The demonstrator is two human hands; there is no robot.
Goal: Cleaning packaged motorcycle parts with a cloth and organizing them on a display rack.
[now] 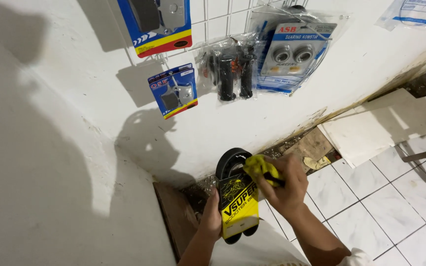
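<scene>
The person's left hand (212, 217) holds a black drive belt (231, 165) upright by the lower edge of its yellow and black card sleeve (240, 203), fingers and thumb closed around that edge. The belt hangs in the air just in front of the white wall (65, 148), above the spot where the wall meets the tiled floor (390, 197). The right hand (287, 184) presses a bunched yellow cloth (261, 167) against the top curve of the belt, its grip clamped tight on the cloth. On the wire rack (223, 15) above hang 2 blue packs of brake pads (173, 91), a clear bag of black handlebar grips (232, 69) and a pack of bearings (294, 51). Pale boards (371, 130) lean along the wall's foot to the right.
</scene>
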